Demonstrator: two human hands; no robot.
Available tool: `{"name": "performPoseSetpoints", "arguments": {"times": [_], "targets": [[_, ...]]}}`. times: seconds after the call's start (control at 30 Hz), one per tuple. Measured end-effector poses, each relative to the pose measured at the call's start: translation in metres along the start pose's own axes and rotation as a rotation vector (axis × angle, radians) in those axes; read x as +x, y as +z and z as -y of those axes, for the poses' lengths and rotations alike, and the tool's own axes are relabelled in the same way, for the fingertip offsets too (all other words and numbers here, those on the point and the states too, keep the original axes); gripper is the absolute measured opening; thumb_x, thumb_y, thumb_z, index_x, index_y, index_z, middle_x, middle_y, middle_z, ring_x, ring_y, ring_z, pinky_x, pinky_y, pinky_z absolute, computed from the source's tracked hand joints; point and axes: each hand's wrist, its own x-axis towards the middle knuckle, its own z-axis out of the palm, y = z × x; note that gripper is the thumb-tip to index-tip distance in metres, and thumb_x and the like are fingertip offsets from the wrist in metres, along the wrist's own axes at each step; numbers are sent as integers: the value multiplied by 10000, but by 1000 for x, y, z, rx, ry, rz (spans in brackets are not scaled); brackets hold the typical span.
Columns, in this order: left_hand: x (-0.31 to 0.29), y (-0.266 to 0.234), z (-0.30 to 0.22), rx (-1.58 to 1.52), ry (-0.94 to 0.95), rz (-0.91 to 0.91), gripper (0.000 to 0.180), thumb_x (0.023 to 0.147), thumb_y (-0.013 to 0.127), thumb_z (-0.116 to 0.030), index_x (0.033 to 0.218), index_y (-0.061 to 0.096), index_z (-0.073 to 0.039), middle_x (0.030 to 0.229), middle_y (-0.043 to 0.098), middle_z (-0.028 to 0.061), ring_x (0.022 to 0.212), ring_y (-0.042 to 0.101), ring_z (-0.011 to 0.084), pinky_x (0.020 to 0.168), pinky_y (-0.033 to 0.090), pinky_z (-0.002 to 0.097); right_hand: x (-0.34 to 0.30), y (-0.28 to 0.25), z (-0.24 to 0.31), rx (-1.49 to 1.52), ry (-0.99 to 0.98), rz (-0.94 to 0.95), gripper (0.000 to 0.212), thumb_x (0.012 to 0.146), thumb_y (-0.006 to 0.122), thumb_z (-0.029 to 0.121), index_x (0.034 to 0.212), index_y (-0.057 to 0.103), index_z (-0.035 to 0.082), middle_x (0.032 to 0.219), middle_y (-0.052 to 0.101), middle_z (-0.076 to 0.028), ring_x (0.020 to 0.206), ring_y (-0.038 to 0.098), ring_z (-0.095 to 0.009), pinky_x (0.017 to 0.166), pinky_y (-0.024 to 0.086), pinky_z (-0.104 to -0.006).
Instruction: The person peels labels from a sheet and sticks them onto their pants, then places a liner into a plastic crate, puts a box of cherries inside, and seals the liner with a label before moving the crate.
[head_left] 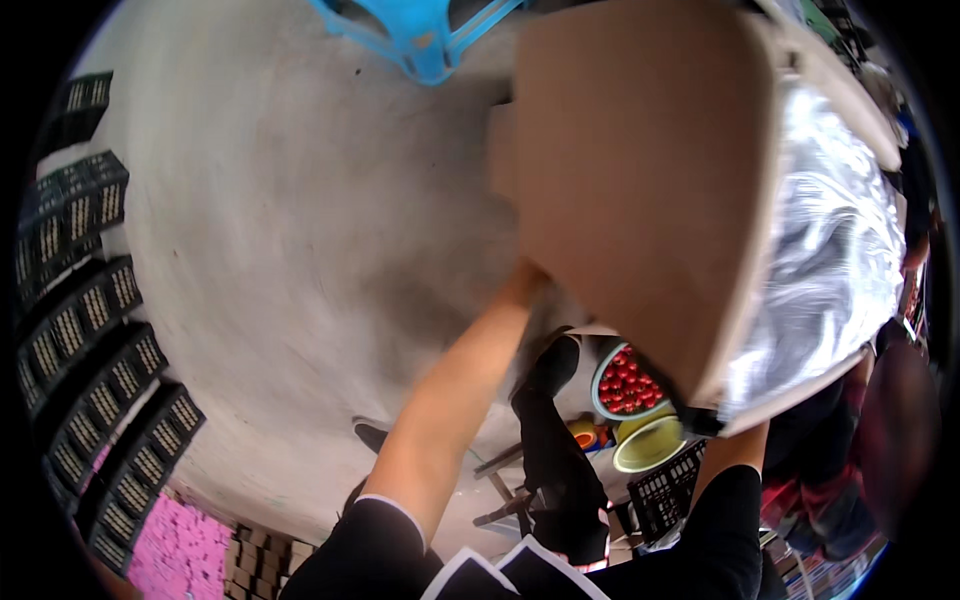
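Note:
A large brown cardboard box [640, 170] is raised and tilted in front of me, its smooth outer side toward the left. Crinkled silver foil lining [815, 250] shows on its right side. My left hand [532, 278] is at the box's lower left edge, its fingers hidden by the cardboard. My right forearm [732, 452] runs up to the box's near right corner; the hand itself is out of sight behind it. Below the box stands a pale green basin [597, 385] of small round red fruit [630, 384].
A yellow-green basin [650, 445] and a black crate [672, 495] stand by the fruit. Rows of black crates [85, 330] line the left. A blue plastic stool [415, 35] is ahead. Pink sheeting [178, 548] lies lower left. Dark-clothed people are near my legs and at right.

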Motion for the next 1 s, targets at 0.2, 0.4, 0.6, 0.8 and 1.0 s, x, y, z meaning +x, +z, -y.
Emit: {"name": "performPoseSetpoints", "arguments": {"times": [0.2, 0.4, 0.6, 0.8, 1.0], "targets": [[1, 30, -6, -21, 312, -250, 321, 875, 597, -200, 1007, 607, 93, 953, 671, 158, 854, 618, 225, 738, 462, 330, 11, -5, -1, -79, -83, 41, 364, 940, 499, 267, 1239, 541, 64, 1073, 625, -40, 917, 589, -163, 781, 475, -301], [4, 0, -8, 63, 324, -247, 269, 855, 620, -211, 956, 626, 38, 910, 643, 170, 849, 606, 259, 760, 457, 345, -18, 13, -27, -149, -107, 110, 369, 946, 490, 277, 1244, 539, 66, 1078, 623, -38, 922, 587, -166, 789, 473, -305], [-56, -66, -8, 106, 95, -361, 294, 821, 611, -243, 945, 618, 23, 1032, 543, 159, 1002, 530, 270, 843, 420, 338, -109, -20, -80, -325, -41, 133, 374, 952, 482, 288, 1249, 537, 68, 1083, 620, -36, 927, 586, -168, 797, 471, -309], [-146, -165, -11, -50, 59, -422, 326, 815, 545, -130, 1065, 565, 77, 984, 620, 149, 873, 575, 233, 770, 451, 335, -204, -31, -111, -601, 39, 228, 380, 957, 473, 299, 1254, 536, 70, 1088, 618, -34, 932, 584, -171, 805, 469, -312], [-234, -239, -5, -167, 66, -648, 320, 840, 527, -139, 1077, 566, 74, 970, 636, 158, 875, 597, 240, 779, 474, 331, -247, -13, -144, -850, 115, 407, 386, 963, 465, 309, 1259, 534, 72, 1093, 616, -33, 937, 582, -174, 813, 467, -316]]}}
